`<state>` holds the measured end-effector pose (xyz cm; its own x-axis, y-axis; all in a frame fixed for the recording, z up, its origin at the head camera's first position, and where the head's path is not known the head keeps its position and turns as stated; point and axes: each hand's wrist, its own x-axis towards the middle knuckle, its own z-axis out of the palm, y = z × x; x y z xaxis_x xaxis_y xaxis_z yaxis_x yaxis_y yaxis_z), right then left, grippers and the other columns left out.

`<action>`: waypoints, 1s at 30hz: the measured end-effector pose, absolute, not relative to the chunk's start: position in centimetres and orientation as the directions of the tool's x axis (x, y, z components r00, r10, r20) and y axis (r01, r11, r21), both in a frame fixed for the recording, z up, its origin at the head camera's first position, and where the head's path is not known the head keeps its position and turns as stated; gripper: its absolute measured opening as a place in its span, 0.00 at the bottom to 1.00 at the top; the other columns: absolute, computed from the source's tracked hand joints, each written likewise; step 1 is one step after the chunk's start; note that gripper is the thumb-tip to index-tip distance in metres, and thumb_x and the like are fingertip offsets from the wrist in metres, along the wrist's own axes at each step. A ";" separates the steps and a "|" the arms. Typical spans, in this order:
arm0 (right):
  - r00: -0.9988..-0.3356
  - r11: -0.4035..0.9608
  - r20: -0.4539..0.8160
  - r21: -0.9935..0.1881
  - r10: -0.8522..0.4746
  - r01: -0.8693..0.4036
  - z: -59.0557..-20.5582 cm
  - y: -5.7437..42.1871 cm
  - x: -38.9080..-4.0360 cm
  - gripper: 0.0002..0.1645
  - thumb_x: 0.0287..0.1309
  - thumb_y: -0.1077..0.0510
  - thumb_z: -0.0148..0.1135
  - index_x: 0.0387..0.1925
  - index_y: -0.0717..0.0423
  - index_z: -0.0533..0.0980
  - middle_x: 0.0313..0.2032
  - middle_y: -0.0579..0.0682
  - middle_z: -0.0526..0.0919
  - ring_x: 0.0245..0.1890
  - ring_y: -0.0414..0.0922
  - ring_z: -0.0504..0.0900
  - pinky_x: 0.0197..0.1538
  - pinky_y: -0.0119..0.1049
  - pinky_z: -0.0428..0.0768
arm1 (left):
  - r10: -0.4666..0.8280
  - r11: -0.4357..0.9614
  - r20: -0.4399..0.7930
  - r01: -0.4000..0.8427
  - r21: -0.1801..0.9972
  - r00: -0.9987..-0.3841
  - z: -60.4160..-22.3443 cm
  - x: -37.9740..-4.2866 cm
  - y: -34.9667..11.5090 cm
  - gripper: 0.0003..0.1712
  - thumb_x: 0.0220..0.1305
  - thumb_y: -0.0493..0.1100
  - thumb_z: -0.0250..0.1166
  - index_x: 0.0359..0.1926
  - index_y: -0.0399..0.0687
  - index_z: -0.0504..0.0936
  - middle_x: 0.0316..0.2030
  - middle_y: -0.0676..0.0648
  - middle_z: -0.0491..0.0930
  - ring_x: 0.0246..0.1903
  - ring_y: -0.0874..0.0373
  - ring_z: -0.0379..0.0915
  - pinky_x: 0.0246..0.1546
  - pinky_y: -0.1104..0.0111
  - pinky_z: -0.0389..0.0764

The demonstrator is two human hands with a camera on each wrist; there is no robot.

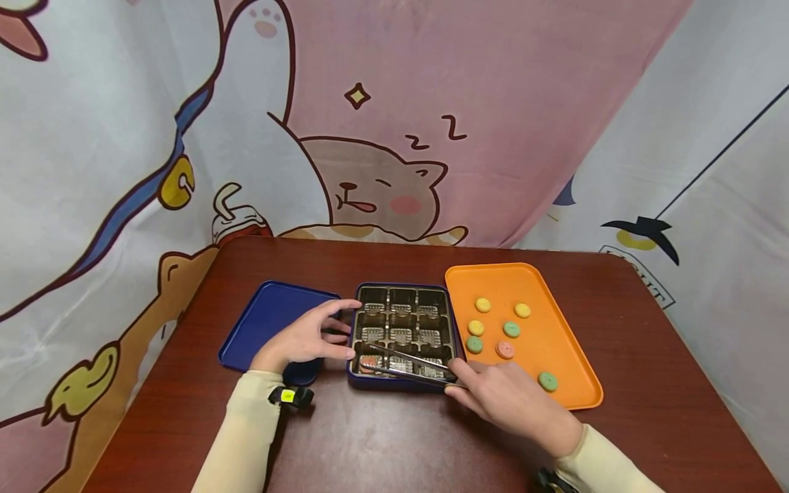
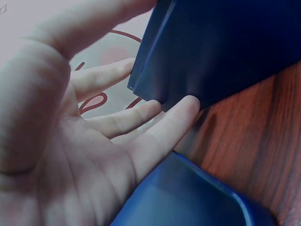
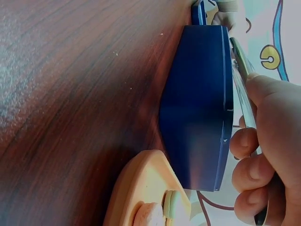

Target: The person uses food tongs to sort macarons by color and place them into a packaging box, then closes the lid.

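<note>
A blue box (image 1: pixel 394 385) with a dark divided insert (image 1: pixel 402 319) stands mid-table. My left hand (image 1: pixel 308 337) rests against its left side, thumb at the front corner, fingers spread along the wall; in the left wrist view the fingertips (image 2: pixel 188 104) touch the blue wall. My right hand (image 1: pixel 508 400) grips metal tongs (image 1: pixel 409 357), which reach leftward over the front row. Their tips are at the front-left compartment, where a pink macaron (image 1: pixel 368 361) lies. Whether the tips still touch it I cannot tell. In the right wrist view the fingers curl round the tongs (image 3: pixel 242 92).
To the right, an orange tray (image 1: pixel 555 322) carries several macarons: yellow (image 1: pixel 522 310), green (image 1: pixel 547 381) and pink (image 1: pixel 505 350). The tray's left edge meets the box. A blue lid (image 1: pixel 271 322) lies left, partly beneath my left hand. Behind the table hangs a printed cloth (image 1: pixel 493 103).
</note>
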<state>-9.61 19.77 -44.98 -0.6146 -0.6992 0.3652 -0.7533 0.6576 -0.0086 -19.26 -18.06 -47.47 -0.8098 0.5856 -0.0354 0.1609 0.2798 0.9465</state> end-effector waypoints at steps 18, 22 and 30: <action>-0.633 0.682 0.381 -0.009 -0.674 -0.731 -44.9 21.4 -9.1 0.21 0.77 0.37 0.56 0.46 0.50 0.77 0.23 0.34 0.73 0.14 0.31 0.64 0.15 0.29 0.64 | 0.587 0.282 -0.044 0.154 0.947 -0.808 -47.6 -19.4 -18.1 0.52 0.58 0.37 0.81 0.79 0.46 0.64 0.77 0.40 0.61 0.61 0.41 0.78 0.62 0.49 0.82; -0.654 0.703 0.380 -0.012 -0.654 -0.711 -44.9 22.2 -9.0 0.21 0.77 0.36 0.56 0.45 0.48 0.77 0.21 0.33 0.68 0.13 0.32 0.62 0.15 0.28 0.61 | 0.586 0.285 -0.042 0.157 0.946 -0.809 -47.7 -19.4 -18.1 0.52 0.58 0.38 0.81 0.79 0.46 0.64 0.76 0.40 0.61 0.61 0.41 0.77 0.62 0.49 0.82; -0.666 0.722 0.395 -0.010 -0.633 -0.692 -44.7 24.0 -8.8 0.20 0.77 0.37 0.56 0.45 0.49 0.75 0.22 0.32 0.64 0.14 0.31 0.60 0.16 0.28 0.62 | 0.582 0.289 -0.047 0.153 0.945 -0.812 -47.6 -19.3 -18.1 0.52 0.58 0.38 0.81 0.79 0.48 0.65 0.77 0.40 0.61 0.61 0.41 0.77 0.62 0.48 0.81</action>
